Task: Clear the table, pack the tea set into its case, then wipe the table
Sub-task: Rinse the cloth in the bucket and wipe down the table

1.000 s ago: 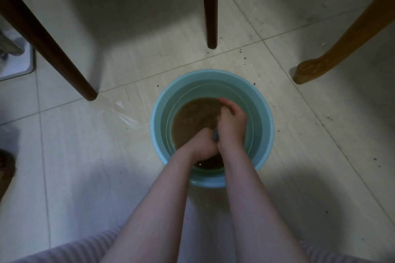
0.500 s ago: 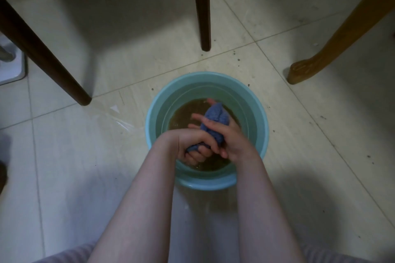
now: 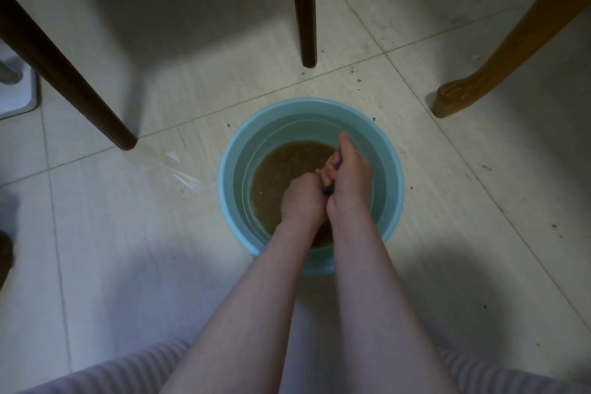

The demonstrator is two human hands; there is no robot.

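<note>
My left hand (image 3: 302, 200) and right hand (image 3: 350, 179) both clenched round a small blue cloth (image 3: 328, 189), above brown water (image 3: 281, 169), inside round teal plastic basin (image 3: 388, 169)

Pale tiled floor (image 3: 224, 41), dark wooden legs (image 3: 305, 6), lighter curved leg (image 3: 499, 51)

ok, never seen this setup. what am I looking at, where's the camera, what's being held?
There is no robot here, just a person's two bare hands. One wide-angle camera worn on the head looks down, so the arms enter from the bottom edge. On the tiled floor stands a teal bucket of brown water. Within its rim, the left hand and right hand both grip a blue cloth. Only a sliver of it shows, and it looks like wringing. Dark wooden legs and a lighter curved leg stand beyond the bucket.
</note>
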